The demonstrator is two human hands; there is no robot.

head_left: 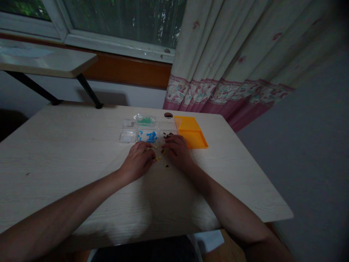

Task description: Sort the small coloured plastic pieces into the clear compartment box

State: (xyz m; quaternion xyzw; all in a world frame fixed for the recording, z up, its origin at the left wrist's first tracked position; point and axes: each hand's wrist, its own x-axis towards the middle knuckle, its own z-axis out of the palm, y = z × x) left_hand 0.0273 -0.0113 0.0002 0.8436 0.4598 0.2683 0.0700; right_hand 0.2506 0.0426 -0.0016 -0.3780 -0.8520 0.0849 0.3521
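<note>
1. While my left hand (140, 157) curls narrow beside the loose yellowish and dark bits (158, 159), I cannot tell whether it pinches one; a careless drag could scatter those between my hands.
2. My right hand (177, 150) bends loosely, its grip hidden; a sudden lift might spill the dark brown pieces (167, 135) just beyond its fingers.
3. Reaching forward, my left knuckles could bump the blue pieces (151, 137) ahead.

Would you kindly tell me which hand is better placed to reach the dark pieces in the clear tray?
Probably the right hand: it lies right by the dark pieces, while the left hand sits nearer the blue pieces.
</note>
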